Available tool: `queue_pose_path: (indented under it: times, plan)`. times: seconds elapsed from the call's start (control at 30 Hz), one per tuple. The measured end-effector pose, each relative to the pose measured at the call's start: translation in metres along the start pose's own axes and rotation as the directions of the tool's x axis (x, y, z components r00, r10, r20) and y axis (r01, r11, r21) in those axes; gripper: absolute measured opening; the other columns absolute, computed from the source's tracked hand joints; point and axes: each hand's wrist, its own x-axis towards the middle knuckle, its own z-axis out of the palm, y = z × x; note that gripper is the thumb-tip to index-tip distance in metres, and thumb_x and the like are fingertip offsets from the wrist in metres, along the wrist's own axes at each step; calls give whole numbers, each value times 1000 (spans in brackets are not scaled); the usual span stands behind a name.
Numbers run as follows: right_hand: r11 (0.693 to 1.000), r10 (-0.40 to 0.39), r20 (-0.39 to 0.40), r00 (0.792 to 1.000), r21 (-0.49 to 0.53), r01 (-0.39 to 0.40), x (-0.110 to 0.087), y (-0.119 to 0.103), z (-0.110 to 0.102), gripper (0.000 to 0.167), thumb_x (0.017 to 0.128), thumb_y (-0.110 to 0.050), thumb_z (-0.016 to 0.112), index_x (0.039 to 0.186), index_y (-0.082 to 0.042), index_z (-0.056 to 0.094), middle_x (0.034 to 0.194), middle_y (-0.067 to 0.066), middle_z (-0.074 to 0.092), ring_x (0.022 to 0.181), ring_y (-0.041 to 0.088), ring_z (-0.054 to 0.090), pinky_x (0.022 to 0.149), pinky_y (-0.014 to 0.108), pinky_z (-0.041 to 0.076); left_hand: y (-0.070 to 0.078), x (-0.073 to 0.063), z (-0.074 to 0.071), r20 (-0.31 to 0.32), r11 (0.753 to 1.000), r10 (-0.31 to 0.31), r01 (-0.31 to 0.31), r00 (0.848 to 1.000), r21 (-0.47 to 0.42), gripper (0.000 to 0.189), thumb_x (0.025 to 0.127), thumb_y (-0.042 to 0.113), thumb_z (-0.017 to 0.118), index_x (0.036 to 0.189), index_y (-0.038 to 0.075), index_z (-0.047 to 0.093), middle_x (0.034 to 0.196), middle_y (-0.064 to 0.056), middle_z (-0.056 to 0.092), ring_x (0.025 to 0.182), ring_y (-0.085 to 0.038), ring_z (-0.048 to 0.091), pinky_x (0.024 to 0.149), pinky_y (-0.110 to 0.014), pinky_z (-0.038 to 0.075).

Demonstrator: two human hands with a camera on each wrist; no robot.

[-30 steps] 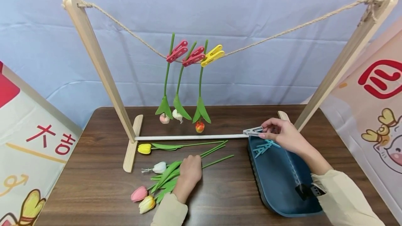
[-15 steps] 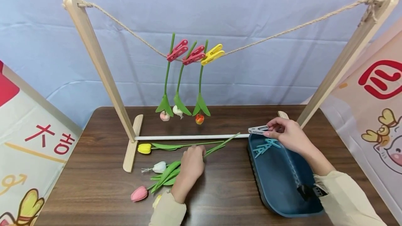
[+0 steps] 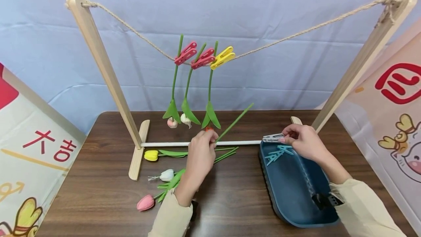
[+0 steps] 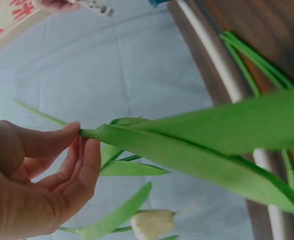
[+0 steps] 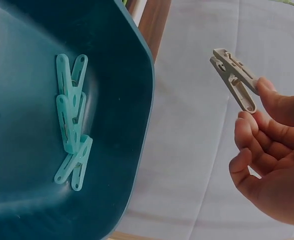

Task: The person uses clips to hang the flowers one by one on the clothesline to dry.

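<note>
My left hand (image 3: 201, 153) pinches the green stem of an artificial tulip (image 3: 235, 121) between thumb and fingers, the stem end pointing up and right. Its long leaves (image 4: 187, 155) spread beyond the fingertips in the left wrist view; its bloom is out of sight. Over the far rim of a blue bin, my right hand (image 3: 302, 140) pinches a grey clothespin (image 3: 273, 138) by its handle ends. Three tulips hang head down from a rope, held by two red clothespins (image 3: 186, 53) and a yellow clothespin (image 3: 223, 58). Teal clothespins (image 5: 72, 80) lie inside the bin.
A wooden frame (image 3: 105, 72) carries the sagging rope (image 3: 306, 30), with a white bar (image 3: 171, 144) low between its feet. Yellow (image 3: 151, 155), white (image 3: 167, 175) and pink (image 3: 145, 203) tulips lie on the table. The blue bin (image 3: 289, 196) stands at the right.
My left hand has lifted a tulip off the table, moving up and away; the yellow-white bloom near the front no longer shows. The right hand with the grey clothespin has shifted slightly right.
</note>
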Motion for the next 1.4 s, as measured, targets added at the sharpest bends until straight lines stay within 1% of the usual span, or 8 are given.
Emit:
queue_pose_path:
  times: [0.2, 0.43, 0.63, 0.8, 0.93, 1.07, 1.27, 1.4]
  plan:
    - [999, -31, -13, 999, -21, 31, 1, -1, -1, 7, 81, -1, 66, 85, 3, 63, 69, 3, 57, 58, 13, 49, 51, 25, 40, 8, 17, -4, -69, 999, 10, -13, 998, -49, 13, 77, -6, 67, 85, 3, 63, 78, -7, 61, 74, -23, 60, 67, -41, 47]
    - [996, -76, -18, 997, -44, 75, 3, -2, -2, 4, 79, 2, 67, 81, 2, 63, 67, 2, 57, 57, 11, 48, 51, 25, 40, 17, 37, -8, -143, 997, 31, -41, 989, -72, 12, 79, -5, 66, 87, 2, 62, 81, -7, 61, 75, -22, 60, 68, -37, 46]
    - [993, -108, -22, 994, -51, 107, 6, -6, -5, 5, 77, 2, 68, 80, 1, 63, 66, 1, 56, 56, 10, 46, 50, 24, 40, 25, 52, -13, -171, 994, 33, -50, 985, -95, 10, 80, -5, 65, 87, 1, 62, 81, -9, 61, 74, -21, 60, 69, -34, 47]
    - [987, -149, -45, 988, -71, 145, 12, -14, -9, 5, 77, 1, 69, 80, 1, 64, 68, 1, 56, 56, 10, 46, 50, 24, 39, 29, 61, -15, -176, 992, 33, -53, 984, -112, 11, 80, -5, 64, 90, 0, 62, 82, -10, 61, 76, -22, 60, 69, -33, 48]
    - [984, -157, -41, 987, -85, 154, 19, -27, -15, 5, 78, -1, 69, 81, 0, 64, 67, 0, 57, 56, 11, 47, 51, 25, 40, 31, 65, -16, -181, 992, 34, -54, 983, -111, 11, 81, -5, 64, 91, -1, 62, 83, -10, 60, 76, -23, 60, 70, -34, 47]
    - [978, -183, -35, 982, -106, 178, 28, -45, -24, 4, 80, -3, 68, 81, -1, 65, 68, 1, 58, 57, 12, 49, 52, 27, 40, 31, 66, -17, -182, 992, 34, -55, 983, -112, 11, 81, -4, 64, 91, -1, 62, 82, -10, 61, 76, -22, 60, 70, -34, 47]
    - [964, -241, -53, 969, -129, 232, 44, -76, -41, 4, 82, -3, 66, 83, 1, 66, 71, 5, 61, 61, 14, 52, 57, 30, 42, 31, 69, -19, -172, 991, 18, -40, 985, -129, 11, 82, -3, 63, 93, -1, 62, 83, -10, 60, 76, -23, 60, 71, -35, 47]
    - [956, -277, -79, 957, -125, 267, 53, -96, -51, 3, 81, -1, 66, 82, 1, 66, 71, 6, 62, 60, 15, 53, 55, 27, 41, 32, 69, -19, -170, 991, 20, -42, 985, -125, 11, 82, -3, 63, 93, -1, 62, 83, -10, 61, 76, -23, 60, 71, -34, 47]
